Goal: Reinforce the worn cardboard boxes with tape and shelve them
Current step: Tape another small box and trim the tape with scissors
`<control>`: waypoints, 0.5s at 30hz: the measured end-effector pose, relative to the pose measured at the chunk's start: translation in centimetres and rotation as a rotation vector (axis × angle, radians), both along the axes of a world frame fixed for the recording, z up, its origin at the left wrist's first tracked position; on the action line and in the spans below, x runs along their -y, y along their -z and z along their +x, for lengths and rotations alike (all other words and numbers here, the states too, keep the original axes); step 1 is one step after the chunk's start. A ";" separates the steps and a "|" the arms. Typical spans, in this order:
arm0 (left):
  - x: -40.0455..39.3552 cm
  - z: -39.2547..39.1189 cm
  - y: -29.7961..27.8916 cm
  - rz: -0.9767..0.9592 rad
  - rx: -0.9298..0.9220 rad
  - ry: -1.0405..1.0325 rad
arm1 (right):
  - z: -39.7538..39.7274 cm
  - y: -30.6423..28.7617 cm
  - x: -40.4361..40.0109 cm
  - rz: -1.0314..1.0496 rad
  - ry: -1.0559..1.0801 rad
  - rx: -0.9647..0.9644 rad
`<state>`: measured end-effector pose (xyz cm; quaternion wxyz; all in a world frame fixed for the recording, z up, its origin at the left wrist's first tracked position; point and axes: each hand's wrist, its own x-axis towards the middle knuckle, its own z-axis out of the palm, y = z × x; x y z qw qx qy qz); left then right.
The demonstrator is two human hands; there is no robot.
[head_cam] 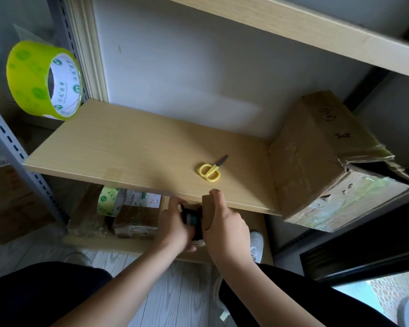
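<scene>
Both hands were down at the near edge of the wooden shelf, wrapped around a small cardboard box with something dark showing inside; left hand gripped its left side, right hand curled over the right flap. Yellow scissors lay just beyond. A big worn box sat at the shelf's right end, green tape roll far left.

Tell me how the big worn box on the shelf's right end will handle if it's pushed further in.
The big box overhangs the shelf edge, so it may tip. Its torn corner looks soft and likely buckles. Weight cannot be judged.
</scene>
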<state>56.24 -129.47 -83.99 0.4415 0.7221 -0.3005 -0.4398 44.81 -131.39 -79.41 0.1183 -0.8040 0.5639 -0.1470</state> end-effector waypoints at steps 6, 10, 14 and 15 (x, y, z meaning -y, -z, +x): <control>-0.2 -0.7 -0.6 -0.019 -0.028 -0.046 | -0.2 0.3 -0.4 0.023 -0.122 -0.077; -0.2 -0.4 -0.9 -0.013 -0.035 -0.095 | 0.0 0.3 -0.6 0.066 -0.242 -0.148; -0.5 -0.4 -0.9 0.032 -0.065 -0.086 | 0.1 0.7 -0.2 0.107 -0.243 -0.243; -0.6 -0.3 -1.0 0.029 -0.057 -0.073 | 0.0 0.8 -0.1 0.101 -0.230 -0.234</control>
